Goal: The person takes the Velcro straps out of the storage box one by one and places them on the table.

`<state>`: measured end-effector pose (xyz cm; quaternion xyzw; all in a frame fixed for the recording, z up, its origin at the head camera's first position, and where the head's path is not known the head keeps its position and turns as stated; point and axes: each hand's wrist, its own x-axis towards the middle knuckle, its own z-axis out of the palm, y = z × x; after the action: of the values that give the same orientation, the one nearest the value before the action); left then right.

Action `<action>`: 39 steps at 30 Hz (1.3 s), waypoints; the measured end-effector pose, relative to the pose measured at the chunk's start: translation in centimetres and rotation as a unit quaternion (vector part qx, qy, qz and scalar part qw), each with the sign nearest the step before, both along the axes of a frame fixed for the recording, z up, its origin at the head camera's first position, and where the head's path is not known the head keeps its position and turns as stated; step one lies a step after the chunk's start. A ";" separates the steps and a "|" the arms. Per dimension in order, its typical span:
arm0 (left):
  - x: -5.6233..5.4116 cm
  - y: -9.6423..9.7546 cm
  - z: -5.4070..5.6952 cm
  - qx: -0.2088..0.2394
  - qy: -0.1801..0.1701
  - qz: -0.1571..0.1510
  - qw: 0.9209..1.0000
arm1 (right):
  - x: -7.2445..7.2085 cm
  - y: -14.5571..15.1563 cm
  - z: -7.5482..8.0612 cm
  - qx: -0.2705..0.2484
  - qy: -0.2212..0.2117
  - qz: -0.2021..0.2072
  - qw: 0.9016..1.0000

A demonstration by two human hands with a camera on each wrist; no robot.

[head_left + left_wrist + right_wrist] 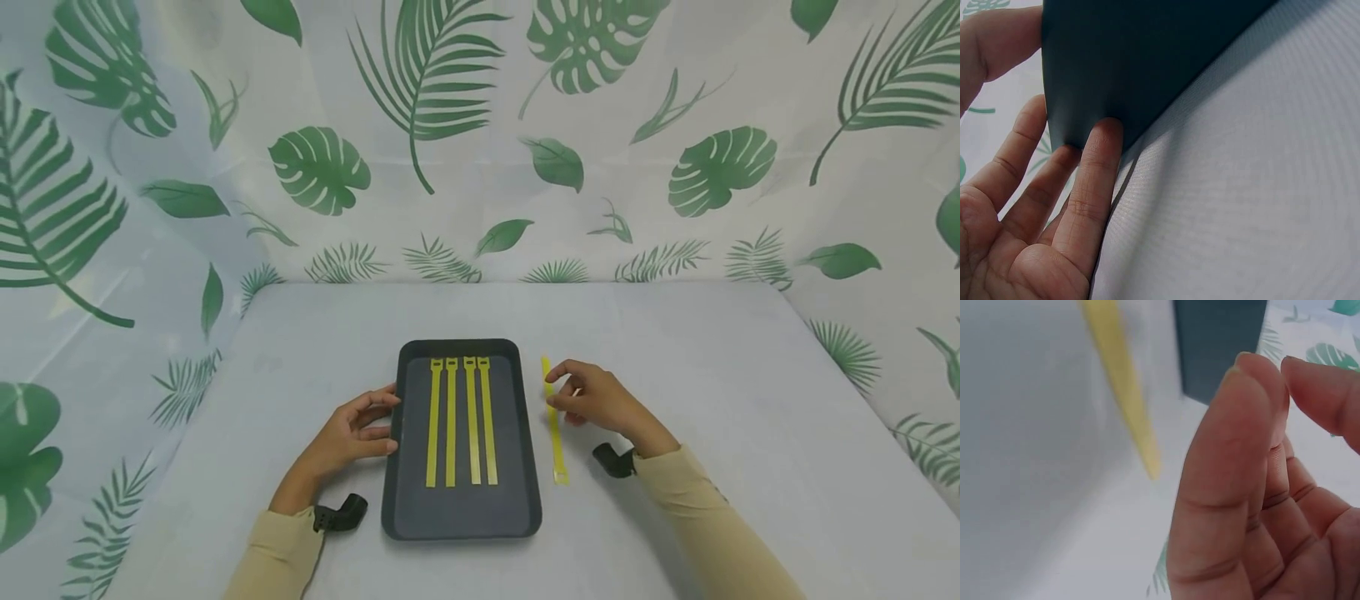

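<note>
My left hand (352, 429) rests its fingertips against the left side of a dark grey tray (457, 521). Its fingers (1100, 169) are fairly straight on the outer wall in the left wrist view. Inside the tray, several yellow cable straps (452, 425) lie side by side, slotted heads at the far end. Another yellow cable strap (556, 442) is on the table to the tray's right, its slotted head towards me. My right hand (596, 398) hovers over this strap with loosely bent fingers. In the right wrist view the strap (1125, 394) passes apart from the fingertips.
A white cloth covers the table (712, 350). Leaf-printed fabric (465, 167) stands behind and along both sides. Black wrist cameras (342, 513) sit on both forearms, close above the cloth.
</note>
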<state>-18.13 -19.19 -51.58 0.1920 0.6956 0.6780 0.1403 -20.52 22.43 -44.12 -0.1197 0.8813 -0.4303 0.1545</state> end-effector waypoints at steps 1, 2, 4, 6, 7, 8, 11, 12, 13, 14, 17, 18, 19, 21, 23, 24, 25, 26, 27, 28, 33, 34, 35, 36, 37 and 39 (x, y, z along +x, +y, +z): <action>0.0 0.0 0.0 0.000 0.000 0.000 1.000 | 0.0 -0.1 0.1 -0.003 0.004 0.004 1.000; 0.1 0.0 0.0 -0.001 0.002 -0.001 1.000 | -0.1 -0.2 0.3 -0.006 0.009 0.009 1.000; 0.1 0.0 0.0 0.000 0.003 -0.001 1.000 | -0.2 -0.4 0.6 -0.012 0.017 0.017 1.000; 0.1 0.0 0.0 0.001 0.004 -0.002 1.000 | -0.3 -0.6 0.9 -0.019 0.027 0.026 0.999; 0.1 -0.1 -0.1 0.001 0.005 -0.003 1.000 | -0.4 -0.7 1.1 -0.021 0.033 0.031 0.999; 0.1 -0.1 -0.1 0.002 0.005 -0.003 1.000 | -0.5 -0.8 1.2 -0.023 0.038 0.036 0.998; 0.1 -0.2 -0.1 0.004 0.005 -0.006 1.000 | -0.7 -1.1 1.5 -0.028 0.056 0.051 0.997; 0.1 -0.2 -0.1 0.005 0.004 -0.006 1.000 | -0.8 -1.2 1.6 -0.030 0.061 0.058 0.996; 0.1 -0.2 -0.1 0.006 0.005 -0.007 1.000 | -0.9 -1.3 1.6 -0.033 0.066 0.065 0.995; 0.1 -0.2 -0.1 0.008 0.003 -0.007 1.000 | -0.9 -1.5 1.6 -0.036 0.071 0.073 0.994; 0.1 -0.2 -0.2 0.009 -0.002 -0.007 1.000 | -1.0 -2.0 1.5 -0.037 0.083 0.096 0.991; 0.2 -0.2 -0.3 0.008 -0.002 -0.007 1.000 | -1.1 -2.1 1.5 -0.037 0.086 0.103 0.990; 0.2 -0.3 -0.3 0.007 -0.003 -0.007 1.000 | -1.1 -2.3 1.6 -0.036 0.087 0.110 0.989; 0.2 -0.2 -0.4 0.004 -0.005 -0.005 1.000 | -1.1 -2.7 1.7 -0.036 0.089 0.121 0.988; 0.2 -0.2 -0.4 0.004 -0.004 -0.005 1.000 | -1.2 -3.0 1.8 -0.040 0.086 0.130 0.987; 0.2 -0.2 -0.4 0.004 -0.004 -0.005 1.000 | -1.3 -3.2 1.9 -0.042 0.085 0.134 0.986; 0.1 -0.2 -0.4 0.005 -0.004 -0.005 1.000 | -1.4 -3.4 1.9 -0.042 0.086 0.137 0.986; 0.1 -0.2 -0.3 0.007 -0.004 -0.006 1.000 | -1.5 -3.5 2.0 -0.044 0.087 0.142 0.985; 0.1 -0.2 -0.3 0.008 -0.004 -0.006 1.000 | -1.6 -3.6 2.0 -0.043 0.088 0.145 0.985; 0.1 -0.1 -0.2 0.009 -0.005 -0.006 1.000 | -1.7 -3.8 2.1 -0.043 0.090 0.149 0.984; 0.0 -0.1 0.0 0.009 -0.006 -0.007 1.000 | -2.1 -4.5 2.7 -0.043 0.093 0.170 0.980; 0.0 -0.1 0.0 0.009 -0.005 -0.007 1.000 | -2.1 -4.7 2.9 -0.042 0.093 0.174 0.979; 0.0 -0.1 0.0 0.009 -0.005 -0.007 1.000 | -2.2 -4.8 3.0 -0.041 0.091 0.176 0.979; 0.0 -0.1 0.0 0.008 -0.005 -0.007 1.000 | -2.3 -5.0 3.1 -0.041 0.091 0.181 0.978; -0.1 -0.1 0.0 0.008 -0.004 -0.006 1.000 | -2.4 -5.1 3.2 -0.041 0.091 0.184 0.978; -0.1 -0.1 0.0 0.006 -0.002 -0.005 1.000 | -2.5 -5.5 3.4 -0.042 0.089 0.187 0.978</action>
<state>-18.22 -19.28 -51.61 0.1953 0.6899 0.6820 0.1441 -23.06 16.98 -40.77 -0.3262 0.8350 -0.4178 0.1478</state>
